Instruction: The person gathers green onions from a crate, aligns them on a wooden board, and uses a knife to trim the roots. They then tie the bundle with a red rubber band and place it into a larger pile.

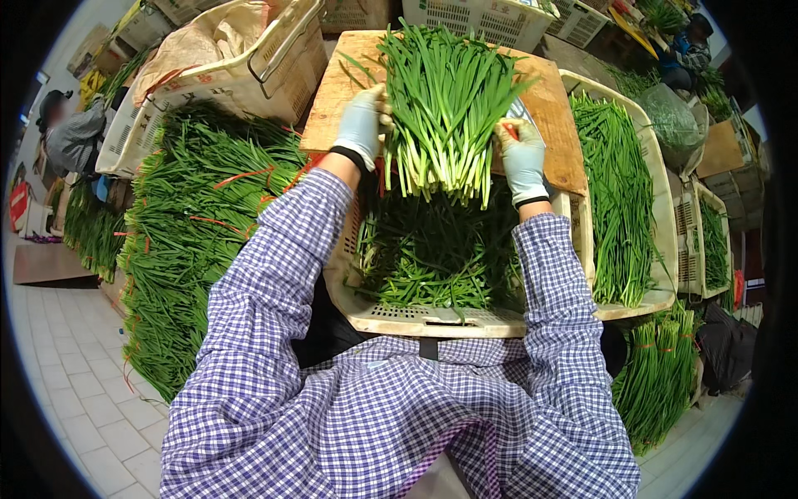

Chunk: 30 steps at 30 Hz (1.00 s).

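A loose bunch of garlic chives (446,112) lies on a wooden board (555,118), its pale stem ends overhanging the board's near edge. At the bunch's left side is my left hand (363,125), in a light glove, its fingers curled against the leaves and partly hidden. My right hand (522,156), gloved too, is beside the right edge of the bunch. A small piece of red tie (511,131) shows between its thumb and fingers. Behind that hand lies a grey-white flat object (519,110), mostly covered. Below the stems stands a plastic crate (436,324) with loose green trimmings (436,280).
Many chive bunches with red ties (181,237) are piled on the left. A crate of chives (614,199) stands on the right, tied bunches (661,374) below it. A large crate with sacking (280,68) is at upper left. Other people (75,137) sit at both sides.
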Each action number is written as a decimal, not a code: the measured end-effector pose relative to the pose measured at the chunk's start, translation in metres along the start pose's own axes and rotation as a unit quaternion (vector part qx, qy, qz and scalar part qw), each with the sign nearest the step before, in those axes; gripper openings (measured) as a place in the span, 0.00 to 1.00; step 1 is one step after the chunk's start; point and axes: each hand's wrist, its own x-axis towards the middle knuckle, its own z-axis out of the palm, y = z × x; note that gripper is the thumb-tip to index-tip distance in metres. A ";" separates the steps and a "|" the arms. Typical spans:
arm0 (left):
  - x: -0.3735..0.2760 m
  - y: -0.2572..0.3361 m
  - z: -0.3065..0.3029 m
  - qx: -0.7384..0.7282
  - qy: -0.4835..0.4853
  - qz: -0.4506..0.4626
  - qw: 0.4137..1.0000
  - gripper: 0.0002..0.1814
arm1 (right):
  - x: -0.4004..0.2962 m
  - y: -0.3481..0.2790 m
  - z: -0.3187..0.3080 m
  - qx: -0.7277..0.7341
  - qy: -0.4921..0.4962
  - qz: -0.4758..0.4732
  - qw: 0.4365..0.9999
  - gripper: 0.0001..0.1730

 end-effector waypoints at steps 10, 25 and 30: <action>-0.032 -0.004 0.044 0.676 -0.032 0.217 0.704 0.33 | 0.021 -0.054 0.040 -0.002 -0.231 0.034 0.972 0.05; -0.036 0.011 0.071 0.740 -0.036 0.063 0.669 0.48 | 0.013 -0.069 0.037 0.244 -0.032 0.232 0.941 0.12; -0.026 0.001 0.066 0.738 -0.045 0.075 0.669 0.41 | -0.002 -0.092 0.053 -0.117 -0.161 -0.163 0.966 0.07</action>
